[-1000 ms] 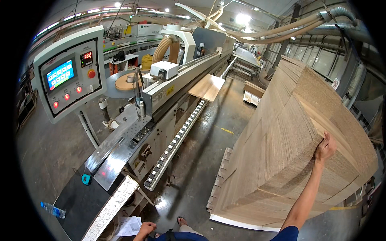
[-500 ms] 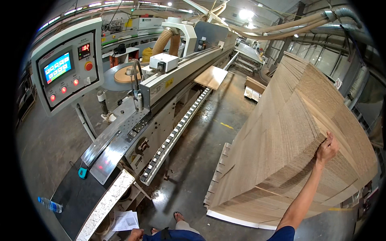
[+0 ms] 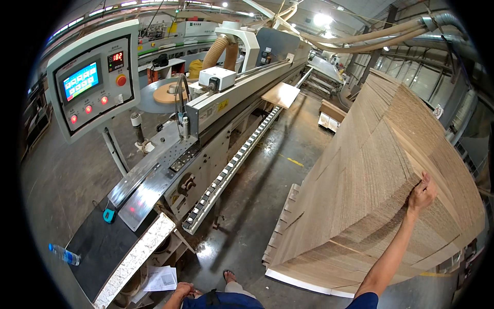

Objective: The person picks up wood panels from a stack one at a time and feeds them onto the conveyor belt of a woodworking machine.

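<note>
My right hand (image 3: 423, 192) is closed around the edge of a wood-grain board near the top corner of a tall stack of boards (image 3: 355, 190) on my right. Its thumb side points up, and the fingertips are partly hidden. Low in front of my body, my left hand (image 3: 184, 290) has its fingers curled together, and whatever they may hold cannot be made out. White printed sheets (image 3: 160, 278) lie just left of that hand. Farther off, a single wood board (image 3: 281, 96) rests against the long machine (image 3: 242, 88), partly over its roller rail (image 3: 234, 170).
A control panel (image 3: 92, 80) with a lit screen stands at left. A teal tape measure (image 3: 109, 215) and a plastic water bottle (image 3: 65, 254) lie on the dark worktable (image 3: 98, 244). Grey floor (image 3: 247, 226) runs between rail and stack. Small boxes (image 3: 330, 116) stand farther back.
The single board has slid a little farther away along the machine. My left hand shows more beside the sheets, while my right hand keeps its place on the stack. The view has shifted slightly.
</note>
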